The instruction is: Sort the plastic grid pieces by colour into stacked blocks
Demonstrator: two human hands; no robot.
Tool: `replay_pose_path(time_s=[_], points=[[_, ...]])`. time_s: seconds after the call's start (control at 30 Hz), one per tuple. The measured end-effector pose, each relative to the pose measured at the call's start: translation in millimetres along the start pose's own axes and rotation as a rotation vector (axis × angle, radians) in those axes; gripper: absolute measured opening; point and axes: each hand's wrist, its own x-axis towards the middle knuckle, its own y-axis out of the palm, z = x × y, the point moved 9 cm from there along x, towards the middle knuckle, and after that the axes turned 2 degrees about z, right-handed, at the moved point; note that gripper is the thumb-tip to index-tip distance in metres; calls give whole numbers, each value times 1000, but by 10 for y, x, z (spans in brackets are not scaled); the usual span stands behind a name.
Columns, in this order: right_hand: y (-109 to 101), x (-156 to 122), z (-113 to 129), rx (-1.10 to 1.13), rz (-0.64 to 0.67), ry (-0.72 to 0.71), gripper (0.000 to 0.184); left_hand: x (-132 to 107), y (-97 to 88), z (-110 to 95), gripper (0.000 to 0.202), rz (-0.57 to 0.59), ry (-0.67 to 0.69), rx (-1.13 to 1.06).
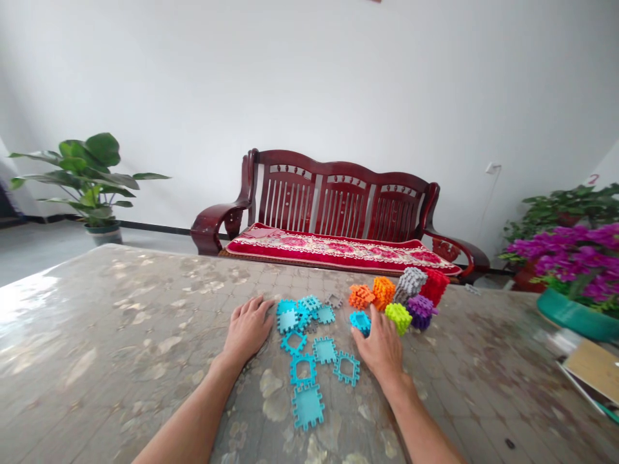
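My left hand rests palm down on the table, left of a loose pile of blue interlocking tiles; it holds nothing. My right hand is at a small blue tile stack, which sits between its thumb and index finger. Several more square tiles with toothed edges lie between my hands: a solid light blue tile nearest me, a blue frame tile, and a greyish-blue frame tile. Beyond my right hand stand stacks in orange, lime green, purple, grey and red.
A patterned table spans the foreground. At right are a teal pot of purple flowers and a cardboard piece. Behind the table stands a dark red wooden bench; a leafy potted plant is at left.
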Motion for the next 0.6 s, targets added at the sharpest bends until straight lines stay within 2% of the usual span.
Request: replay_pose_path(time_s=[0.07,0.13,0.27,0.6], points=[[-81,-30,81,81,-50,-64,52,-2,-3,1,42,-4,2,-5],[-109,-74,226,221,-33,-179,42,0,2,7,42,-6,2,-8],[-49,-213,576,465,168,-409,29,7,19,20,41,-8,-2,-18],[-177,-548,1107,543,384,-727,45,7,16,6,41,-13,8,-23]])
